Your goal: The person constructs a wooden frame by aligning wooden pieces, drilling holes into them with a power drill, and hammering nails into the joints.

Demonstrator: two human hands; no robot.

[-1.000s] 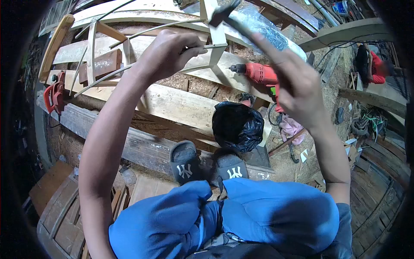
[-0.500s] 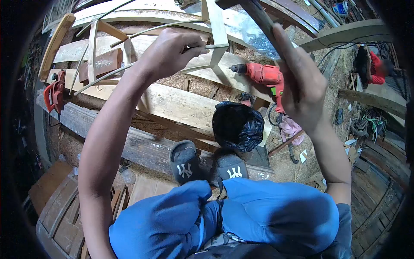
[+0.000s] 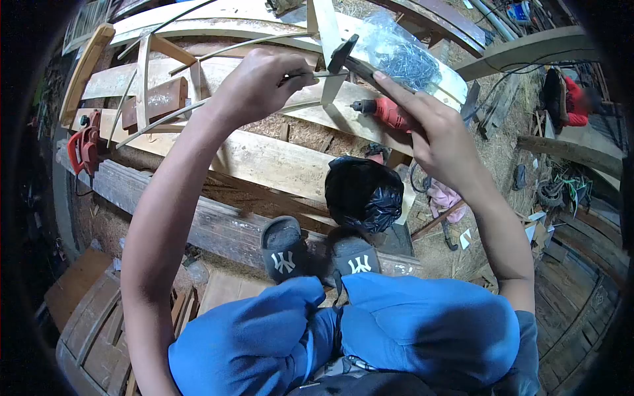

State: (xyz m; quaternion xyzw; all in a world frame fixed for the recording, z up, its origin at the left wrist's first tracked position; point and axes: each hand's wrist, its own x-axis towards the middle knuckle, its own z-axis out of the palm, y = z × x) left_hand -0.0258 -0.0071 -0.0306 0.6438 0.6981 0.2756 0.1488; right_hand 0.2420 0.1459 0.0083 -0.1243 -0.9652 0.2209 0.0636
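Note:
My left hand (image 3: 267, 82) is closed in a pinch on a thin wooden strip (image 3: 328, 74), whose end lies across the upright pale slat of a wooden frame (image 3: 328, 33). In my right hand (image 3: 439, 135) is a hammer (image 3: 342, 54), gripped by its handle with the index finger stretched along it. The hammer head is at the slat, close to the strip's end; whether they touch I cannot tell. Partly covered by my right hand, a red power drill (image 3: 391, 113) lies on a pale plank.
An open black plastic bag (image 3: 365, 193) stands before my slippers (image 3: 284, 249). Clear plastic with dark nails or screws (image 3: 413, 63) lies behind the drill. A red tool (image 3: 84, 148) sits at left on a weathered beam (image 3: 132, 181). A person in red (image 3: 576, 102) is at far right.
The hammer has come down and left from its raised position, bringing its head to the slat by the strip's end. My right hand now covers more of the drill. My left hand stays nearly still.

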